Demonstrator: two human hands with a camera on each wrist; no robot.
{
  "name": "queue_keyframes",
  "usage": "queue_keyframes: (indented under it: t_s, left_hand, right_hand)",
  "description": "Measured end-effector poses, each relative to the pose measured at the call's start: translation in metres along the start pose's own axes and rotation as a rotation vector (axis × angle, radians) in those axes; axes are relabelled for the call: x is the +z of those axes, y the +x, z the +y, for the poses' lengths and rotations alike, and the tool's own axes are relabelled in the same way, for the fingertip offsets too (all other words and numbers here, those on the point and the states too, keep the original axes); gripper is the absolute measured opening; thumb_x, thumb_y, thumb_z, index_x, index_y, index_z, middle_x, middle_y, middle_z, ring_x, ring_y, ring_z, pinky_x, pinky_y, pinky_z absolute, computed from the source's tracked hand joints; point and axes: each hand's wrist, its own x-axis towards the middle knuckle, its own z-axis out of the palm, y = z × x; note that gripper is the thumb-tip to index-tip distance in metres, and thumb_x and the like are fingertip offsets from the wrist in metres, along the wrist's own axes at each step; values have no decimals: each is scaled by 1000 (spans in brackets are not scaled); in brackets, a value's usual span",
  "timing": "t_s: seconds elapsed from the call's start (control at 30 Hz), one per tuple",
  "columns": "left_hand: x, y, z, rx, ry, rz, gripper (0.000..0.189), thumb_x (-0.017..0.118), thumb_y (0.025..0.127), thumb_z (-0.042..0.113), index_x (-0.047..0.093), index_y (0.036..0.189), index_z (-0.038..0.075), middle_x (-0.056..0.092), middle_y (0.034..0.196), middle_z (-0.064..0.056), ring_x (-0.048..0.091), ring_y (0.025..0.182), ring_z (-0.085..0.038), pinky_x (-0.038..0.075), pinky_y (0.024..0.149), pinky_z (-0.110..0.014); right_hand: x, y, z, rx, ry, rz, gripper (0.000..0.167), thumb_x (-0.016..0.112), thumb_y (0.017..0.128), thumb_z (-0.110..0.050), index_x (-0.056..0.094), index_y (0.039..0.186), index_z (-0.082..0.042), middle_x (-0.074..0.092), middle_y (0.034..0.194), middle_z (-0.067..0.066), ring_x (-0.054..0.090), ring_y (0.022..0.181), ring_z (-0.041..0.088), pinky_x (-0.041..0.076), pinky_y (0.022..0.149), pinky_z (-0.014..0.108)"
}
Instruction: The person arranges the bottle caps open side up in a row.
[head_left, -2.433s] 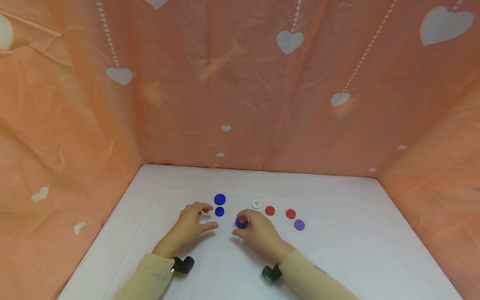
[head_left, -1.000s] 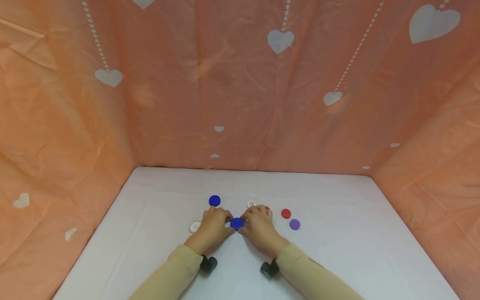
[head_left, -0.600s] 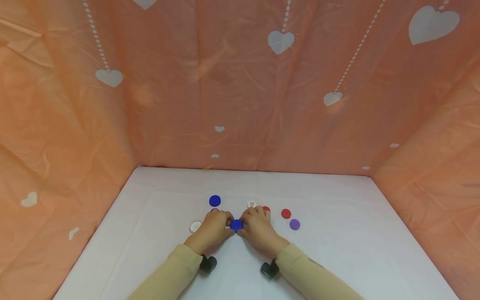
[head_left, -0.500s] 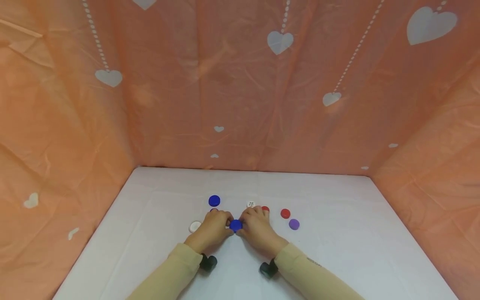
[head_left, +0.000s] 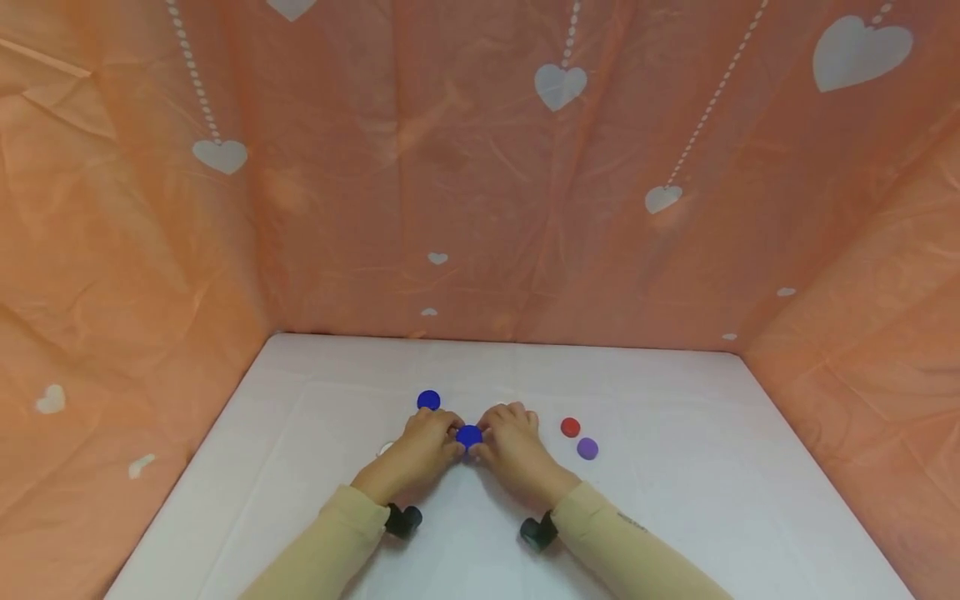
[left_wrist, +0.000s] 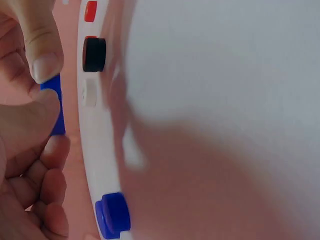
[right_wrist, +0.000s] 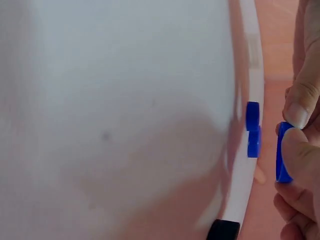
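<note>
A round blue plastic cap (head_left: 469, 437) is pinched between my two hands, held up above the white table. My left hand (head_left: 426, 446) grips its left side between thumb and fingers; my right hand (head_left: 516, 446) grips the right side the same way. In the left wrist view the blue cap (left_wrist: 61, 115) shows edge-on, and in the right wrist view the blue cap (right_wrist: 281, 155) looks thin between both thumbs. Another blue cap (head_left: 429, 400) lies just behind my left hand, with a smaller blue cap (left_wrist: 116, 212) near it.
A red cap (head_left: 570, 427) and a purple disc (head_left: 588, 448) lie to the right. A black cap (left_wrist: 95, 55), a white cap (left_wrist: 89, 93) and a second red cap are mostly hidden by my right hand from above. Another white disc (head_left: 386, 447) is beside my left wrist.
My left hand has moved right and joined the right hand in holding the blue cap. Most recently, both hands have shifted slightly away from me with it.
</note>
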Motion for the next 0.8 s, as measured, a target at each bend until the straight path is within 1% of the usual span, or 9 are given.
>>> queue_keyframes:
  t_s: [0.17,0.23,0.3,0.4,0.47,0.53,0.67,0.8]
  left_hand:
    - [-5,-7,-7,-35,-64,-16,17,69,89,16,65,104,10,63,94,3,51,97,-24,39,84,-45]
    - [-7,-10,-8,-30,-93,-16,17,68,90,16,64,105,10,65,97,1,51,100,-24,38,87,-47]
    - [-8,-13,-9,-31,-115,-8,18,68,90,16,64,107,10,65,101,1,51,102,-24,38,89,-47]
    - [-10,-17,-11,-25,-131,20,20,69,90,15,65,108,9,66,101,0,52,102,-24,39,90,-47]
    - [-11,-20,-12,-21,-137,39,20,70,89,14,66,108,9,67,100,0,53,102,-24,40,90,-47]
    - [-11,-22,-13,-13,-143,52,20,71,88,13,66,107,7,67,99,0,54,101,-25,41,89,-47]
    - [-11,-25,-16,-1,-166,52,20,70,89,11,66,109,8,66,98,0,55,99,-22,44,87,-43]
    - [-13,-28,-17,2,-195,50,18,69,90,10,66,107,9,63,93,2,55,94,-19,46,82,-40]
  right_hand:
    - [-1,1,-7,-14,73,4,23,69,90,-33,64,101,-13,60,104,-1,45,107,21,29,87,40]
    - [0,0,-9,-14,106,3,23,69,90,-31,63,102,-12,60,105,0,46,107,22,30,88,41]
    - [0,-1,-10,-5,143,-6,23,68,91,-30,63,104,-12,60,106,0,47,108,22,31,92,42]
    - [2,-2,-12,23,216,-33,24,66,93,-29,62,108,-11,59,108,-1,51,107,21,37,95,41]
    - [2,-3,-14,51,267,-61,27,65,94,-30,60,112,-10,59,108,-1,54,104,18,43,93,38]
    - [3,-3,-15,80,310,-85,30,64,94,-32,59,115,-10,60,106,-2,56,98,15,47,87,35]
    - [4,-4,-17,107,367,-108,36,62,95,-33,57,122,-11,60,104,-3,57,90,11,49,80,30]
    - [6,-2,-19,91,393,-97,37,62,96,-31,57,126,-10,60,101,-4,56,84,10,49,75,27]
